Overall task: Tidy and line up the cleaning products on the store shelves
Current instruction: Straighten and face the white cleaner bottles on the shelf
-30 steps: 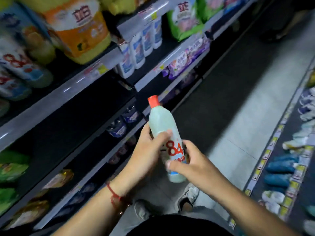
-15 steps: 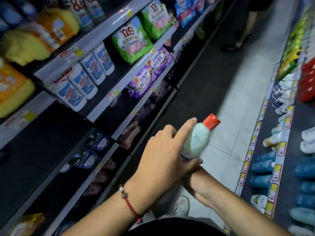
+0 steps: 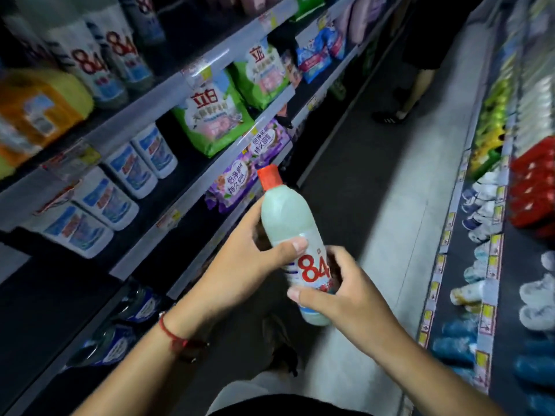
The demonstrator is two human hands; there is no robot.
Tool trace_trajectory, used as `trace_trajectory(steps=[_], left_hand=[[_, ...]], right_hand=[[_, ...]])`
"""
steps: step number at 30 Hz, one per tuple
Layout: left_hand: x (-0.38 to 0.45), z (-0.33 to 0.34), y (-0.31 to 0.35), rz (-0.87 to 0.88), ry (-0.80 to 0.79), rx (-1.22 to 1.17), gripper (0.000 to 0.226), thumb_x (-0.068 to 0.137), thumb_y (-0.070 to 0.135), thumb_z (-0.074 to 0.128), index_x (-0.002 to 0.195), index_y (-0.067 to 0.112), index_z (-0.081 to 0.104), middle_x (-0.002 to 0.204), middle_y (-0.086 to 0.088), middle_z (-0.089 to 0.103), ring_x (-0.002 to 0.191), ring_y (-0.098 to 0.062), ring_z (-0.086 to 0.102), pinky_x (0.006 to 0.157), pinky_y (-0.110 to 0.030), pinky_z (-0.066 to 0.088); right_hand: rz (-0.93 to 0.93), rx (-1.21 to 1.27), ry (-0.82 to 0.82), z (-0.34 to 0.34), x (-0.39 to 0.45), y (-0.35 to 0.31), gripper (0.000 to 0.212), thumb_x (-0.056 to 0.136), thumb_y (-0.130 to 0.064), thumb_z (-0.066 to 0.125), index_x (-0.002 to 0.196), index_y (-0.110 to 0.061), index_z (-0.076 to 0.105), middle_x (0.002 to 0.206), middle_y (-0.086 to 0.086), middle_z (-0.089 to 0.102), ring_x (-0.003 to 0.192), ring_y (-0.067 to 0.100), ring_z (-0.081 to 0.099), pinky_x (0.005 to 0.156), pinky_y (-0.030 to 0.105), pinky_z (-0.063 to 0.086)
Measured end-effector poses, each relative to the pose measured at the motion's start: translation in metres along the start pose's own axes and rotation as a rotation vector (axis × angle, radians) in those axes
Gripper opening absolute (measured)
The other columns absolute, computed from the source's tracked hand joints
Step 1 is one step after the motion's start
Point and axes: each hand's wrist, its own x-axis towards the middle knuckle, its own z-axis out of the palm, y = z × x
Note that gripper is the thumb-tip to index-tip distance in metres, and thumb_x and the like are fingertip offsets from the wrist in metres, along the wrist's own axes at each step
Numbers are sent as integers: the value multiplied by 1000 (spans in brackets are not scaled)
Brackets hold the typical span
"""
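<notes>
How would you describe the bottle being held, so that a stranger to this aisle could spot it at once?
Start at the shelving on the left, then drop to the two hands over the floor. The left hand and right hand both grip a pale green 84 bottle. Unlike the shelved 84 bottles, its red cap shows.

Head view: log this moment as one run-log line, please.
held: pale green plastic bottle with red cap, upright | left hand: grips middle | right hand: grips base | location: aisle, off shelf | placement: not yet done
</notes>
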Motion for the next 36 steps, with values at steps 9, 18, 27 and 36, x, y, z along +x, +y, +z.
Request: trace_trajectory(steps=[9,18,27,36], left_hand=[[112,-73,37,169,164,343,50,89,46,71,133,43,49,120,20,67,107,1,65,88,-22,54],[161,-123,74,306,366,1010,86,92,62,56,159,34,10,145,13,39,129,-2,43,101,-18,39],[183,-146,79,136,761,1408,64,91,54,53,148,25,43,135,-7,53,98,-30,62,71,-38,57],[204,-149,55,-221,972,1484,65,86,43,55,147,26,41,165,-3,26,151,-36,22,121,-51,25]], right_hand=[[-55,-116,76,-6,131,-79,61,61,-60,83,111,-41,52,110,-14,61,92,4,68,72,23,60],[-84,130,-111,-3,237,-140,41,65,-36,81,104,-29,70,97,0,77,95,20,73,91,43,56],[-190,158,-405,6,339,-226,66,56,-46,85,114,-19,69,101,2,78,97,21,74,93,43,56],[-368,270,-588,61,423,-295,31,79,-13,82,106,-24,73,96,-11,77,86,1,72,73,16,55]])
